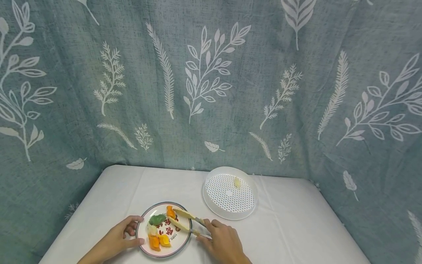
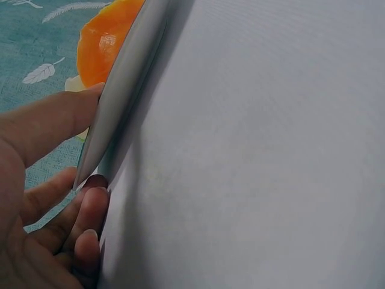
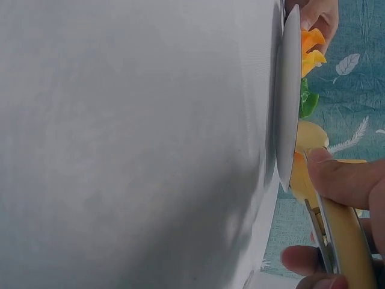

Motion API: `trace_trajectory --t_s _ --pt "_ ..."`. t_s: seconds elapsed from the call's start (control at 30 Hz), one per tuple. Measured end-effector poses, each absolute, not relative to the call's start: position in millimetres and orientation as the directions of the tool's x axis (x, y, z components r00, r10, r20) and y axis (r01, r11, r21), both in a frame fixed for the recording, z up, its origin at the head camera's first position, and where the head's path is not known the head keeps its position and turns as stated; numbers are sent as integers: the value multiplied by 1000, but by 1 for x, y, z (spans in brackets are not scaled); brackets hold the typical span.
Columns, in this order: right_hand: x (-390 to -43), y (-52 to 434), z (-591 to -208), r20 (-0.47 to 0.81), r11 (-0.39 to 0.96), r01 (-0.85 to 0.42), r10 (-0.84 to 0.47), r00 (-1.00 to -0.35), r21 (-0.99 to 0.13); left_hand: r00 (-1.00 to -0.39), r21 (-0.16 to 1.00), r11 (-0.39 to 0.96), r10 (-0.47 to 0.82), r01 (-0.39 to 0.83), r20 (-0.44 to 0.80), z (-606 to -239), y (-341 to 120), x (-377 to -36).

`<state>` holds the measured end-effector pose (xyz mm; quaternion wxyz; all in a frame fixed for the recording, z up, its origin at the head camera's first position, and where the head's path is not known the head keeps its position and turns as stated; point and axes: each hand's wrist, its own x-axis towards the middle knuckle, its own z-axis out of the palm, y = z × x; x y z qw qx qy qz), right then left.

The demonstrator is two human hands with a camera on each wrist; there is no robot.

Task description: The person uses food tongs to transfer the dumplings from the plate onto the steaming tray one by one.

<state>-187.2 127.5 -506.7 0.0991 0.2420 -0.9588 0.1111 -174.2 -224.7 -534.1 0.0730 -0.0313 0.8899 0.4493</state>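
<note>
Pieces (image 1: 154,242) on plate (image 1: 182,240), tongs (image 1: 184,213) over its right, strainer (image 1: 227,200) behind right

Support is a flat table covered in smooth white cloth (image 1: 283,223), faint creases running front to back, far corners rounded. Two items directly on it. Round white plate with dark rim lines and red printed characters (image 1: 155,211): near side, left of middle. Round white plastic basket with a perforated floor and low wall (image 1: 230,216): farther back, right of the plate, upright, not touching it. Plate casts a shadow on the cloth.
</note>
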Motion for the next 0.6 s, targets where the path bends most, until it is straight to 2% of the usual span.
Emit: trace_trajectory --t_s 0.3,0.6 --pt "-186 130 -508 264 853 -490 -438 -859 -181 -990 805 585 22 -102 -142 -536 -226 -173" --pt "-186 138 -503 347 845 -495 -411 -843 -203 -989 810 577 21 -110 -149 -536 -226 -173"
